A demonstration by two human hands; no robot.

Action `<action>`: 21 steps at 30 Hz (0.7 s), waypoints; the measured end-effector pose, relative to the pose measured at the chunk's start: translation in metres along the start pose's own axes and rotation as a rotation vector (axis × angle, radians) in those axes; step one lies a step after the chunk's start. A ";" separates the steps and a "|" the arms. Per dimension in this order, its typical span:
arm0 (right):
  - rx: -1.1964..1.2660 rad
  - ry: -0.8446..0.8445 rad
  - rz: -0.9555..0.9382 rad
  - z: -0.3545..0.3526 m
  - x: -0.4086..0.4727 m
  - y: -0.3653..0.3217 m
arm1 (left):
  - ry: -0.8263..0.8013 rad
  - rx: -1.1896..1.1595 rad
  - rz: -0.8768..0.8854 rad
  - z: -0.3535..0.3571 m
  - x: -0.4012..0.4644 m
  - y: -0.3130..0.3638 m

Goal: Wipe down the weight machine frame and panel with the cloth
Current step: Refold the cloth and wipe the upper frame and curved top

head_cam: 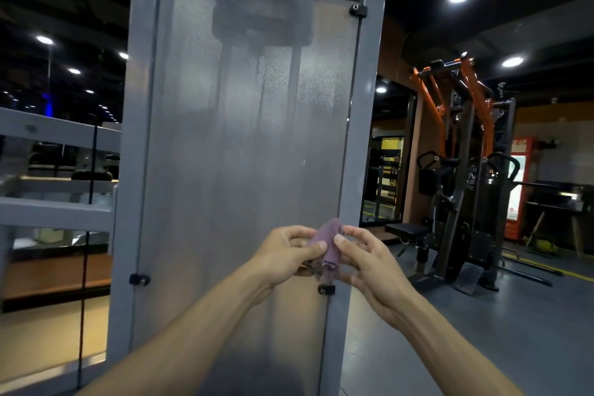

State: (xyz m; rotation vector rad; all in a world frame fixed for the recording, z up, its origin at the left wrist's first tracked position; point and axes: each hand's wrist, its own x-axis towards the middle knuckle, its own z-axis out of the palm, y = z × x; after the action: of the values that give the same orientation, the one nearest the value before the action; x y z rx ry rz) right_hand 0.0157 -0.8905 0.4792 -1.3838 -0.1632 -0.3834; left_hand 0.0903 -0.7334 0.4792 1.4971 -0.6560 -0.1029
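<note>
**Both hands pinch cloth before panel**

Left hand point(283, 254) and right hand point(363, 259) each pinch the bunched purple cloth point(326, 243) between thumb and fingers, in front of the lower part of the frosted panel point(244, 145). Grey frame point(364, 125) borders the panel, fixed by 4 black clips.

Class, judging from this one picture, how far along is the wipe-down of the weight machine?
Done: nothing clearly; the panel looks hazy and speckled. In hand: the left hand and right hand pinch the bunched purple cloth in front of the panel. Left: panel and grey frame.
</note>
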 end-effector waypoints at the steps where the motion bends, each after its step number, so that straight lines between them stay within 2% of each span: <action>1: -0.002 -0.049 0.030 0.001 0.000 0.002 | 0.029 -0.008 0.032 -0.003 0.002 0.002; 4: -0.131 -0.144 0.049 0.007 0.003 0.010 | 0.034 0.039 0.113 -0.011 0.008 0.003; 8: -0.147 -0.100 -0.026 0.014 0.021 0.018 | 0.061 0.101 0.173 -0.024 0.020 -0.005; 15: -0.273 -0.100 -0.148 0.033 0.070 0.030 | 0.112 0.129 0.172 -0.056 0.048 -0.017; 18: -0.377 -0.014 -0.295 0.031 0.102 0.016 | 0.194 0.229 0.223 -0.072 0.064 -0.022; 21: -0.540 0.143 -0.534 0.026 0.139 -0.022 | 0.287 0.343 0.303 -0.091 0.081 -0.025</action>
State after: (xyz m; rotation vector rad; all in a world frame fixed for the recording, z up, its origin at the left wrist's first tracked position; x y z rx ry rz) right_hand 0.1399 -0.8911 0.5510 -1.8291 -0.3294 -1.0254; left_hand 0.2069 -0.6920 0.4887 1.6776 -0.6804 0.4703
